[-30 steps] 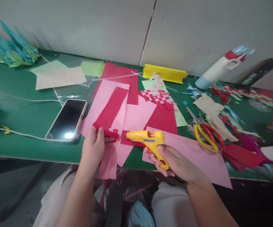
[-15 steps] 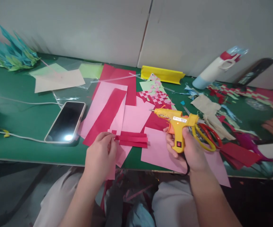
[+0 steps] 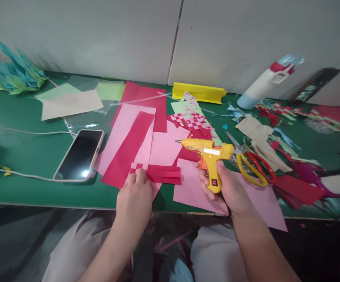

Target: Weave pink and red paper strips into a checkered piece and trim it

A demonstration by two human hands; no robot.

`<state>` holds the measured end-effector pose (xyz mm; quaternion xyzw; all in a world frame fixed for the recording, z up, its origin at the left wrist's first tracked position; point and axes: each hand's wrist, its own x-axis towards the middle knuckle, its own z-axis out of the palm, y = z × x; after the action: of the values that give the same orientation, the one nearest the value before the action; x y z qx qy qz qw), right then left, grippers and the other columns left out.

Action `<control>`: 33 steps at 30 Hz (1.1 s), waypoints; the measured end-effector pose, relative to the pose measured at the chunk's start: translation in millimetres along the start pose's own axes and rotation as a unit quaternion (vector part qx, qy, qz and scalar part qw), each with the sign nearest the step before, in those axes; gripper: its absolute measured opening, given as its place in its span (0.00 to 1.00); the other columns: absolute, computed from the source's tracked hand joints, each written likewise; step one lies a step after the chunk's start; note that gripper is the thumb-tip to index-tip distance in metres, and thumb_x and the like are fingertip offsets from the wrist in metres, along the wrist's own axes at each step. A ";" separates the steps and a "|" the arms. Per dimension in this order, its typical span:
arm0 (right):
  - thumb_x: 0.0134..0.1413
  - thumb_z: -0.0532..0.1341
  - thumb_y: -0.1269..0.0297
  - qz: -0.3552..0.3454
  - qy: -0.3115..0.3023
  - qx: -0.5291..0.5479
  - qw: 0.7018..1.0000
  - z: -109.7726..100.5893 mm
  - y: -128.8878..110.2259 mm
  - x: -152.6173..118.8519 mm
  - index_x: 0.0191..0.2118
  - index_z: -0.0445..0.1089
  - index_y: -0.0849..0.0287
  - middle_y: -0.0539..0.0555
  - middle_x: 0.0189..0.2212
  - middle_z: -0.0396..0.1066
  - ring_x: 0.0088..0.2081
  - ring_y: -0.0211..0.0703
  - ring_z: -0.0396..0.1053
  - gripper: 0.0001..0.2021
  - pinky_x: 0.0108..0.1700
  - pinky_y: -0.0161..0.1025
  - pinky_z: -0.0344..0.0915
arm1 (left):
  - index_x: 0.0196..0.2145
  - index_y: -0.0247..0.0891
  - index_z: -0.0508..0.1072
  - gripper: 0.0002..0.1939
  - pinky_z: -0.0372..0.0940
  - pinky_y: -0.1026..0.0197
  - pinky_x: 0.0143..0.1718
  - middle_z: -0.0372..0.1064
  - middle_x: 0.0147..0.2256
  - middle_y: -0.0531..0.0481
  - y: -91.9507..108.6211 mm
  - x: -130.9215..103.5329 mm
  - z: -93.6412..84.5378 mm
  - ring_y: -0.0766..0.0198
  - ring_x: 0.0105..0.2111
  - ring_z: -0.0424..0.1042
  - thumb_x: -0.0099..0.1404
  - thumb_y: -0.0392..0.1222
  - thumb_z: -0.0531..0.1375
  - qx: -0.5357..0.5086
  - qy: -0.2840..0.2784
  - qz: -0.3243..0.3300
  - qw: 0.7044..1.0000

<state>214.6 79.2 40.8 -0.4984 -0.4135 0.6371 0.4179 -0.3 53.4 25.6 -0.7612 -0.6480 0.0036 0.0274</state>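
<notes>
The left hand point(image 3: 135, 194) and the right hand point(image 3: 228, 188) are both bare, with slender fingers and narrow wrists, and the left forearm point(image 3: 115, 243) and right forearm point(image 3: 260, 239) are uncovered as far as the view reaches, smooth and widening toward the bottom edge. Pale grey cloth covers the left leg point(image 3: 72, 250), loose and gathered into soft, shadowed folds, while the right leg point(image 3: 212, 252) wears matching pale grey, plain and rounded, with fewer creases (the fabric looks matt, though its weave is too blurred to tell).
</notes>
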 end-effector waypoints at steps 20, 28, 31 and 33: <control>0.52 0.56 0.39 0.013 -0.031 0.014 0.999 -0.4 -0.4 1.4 0.42 0.64 0.60 0.45 0.23 0.56 0.15 0.28 0.52 0.27 0.14 0.29 0.40 | 0.42 0.37 0.75 0.16 0.65 0.61 0.25 0.71 0.45 0.42 -7.0 -2.9 3.2 0.56 0.39 0.73 0.69 0.39 0.48 -0.005 0.040 0.000 0.999; 0.54 0.53 0.39 0.010 -0.013 0.001 1.000 5.5 -3.1 -3.0 0.44 0.64 0.61 0.46 0.23 0.55 0.15 0.28 0.52 0.27 0.14 0.28 0.37 | 0.45 0.37 0.74 0.17 0.66 0.62 0.28 0.71 0.45 0.43 -14.0 -3.8 4.6 0.58 0.40 0.72 0.70 0.42 0.47 -0.036 0.044 0.007 0.998; 0.54 0.53 0.39 0.012 -0.011 -0.002 1.000 6.0 -2.7 -3.5 0.44 0.64 0.61 0.46 0.24 0.55 0.15 0.28 0.52 0.27 0.14 0.28 0.37 | 0.47 0.36 0.73 0.17 0.67 0.61 0.31 0.71 0.45 0.44 -16.2 -6.1 7.7 0.57 0.41 0.72 0.70 0.41 0.47 -0.062 0.059 0.009 0.996; 0.53 0.54 0.39 0.011 -0.010 -0.001 1.000 5.6 -1.9 -3.1 0.43 0.64 0.61 0.46 0.23 0.56 0.15 0.28 0.52 0.27 0.14 0.28 0.37 | 0.49 0.36 0.72 0.18 0.67 0.60 0.32 0.71 0.46 0.44 -15.5 -6.8 8.7 0.57 0.42 0.71 0.70 0.41 0.48 -0.066 0.067 0.007 0.996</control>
<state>209.8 76.2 44.5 -0.4967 -0.4125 0.6467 0.4061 -17.0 49.4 17.4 -0.7643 -0.6382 -0.0901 0.0202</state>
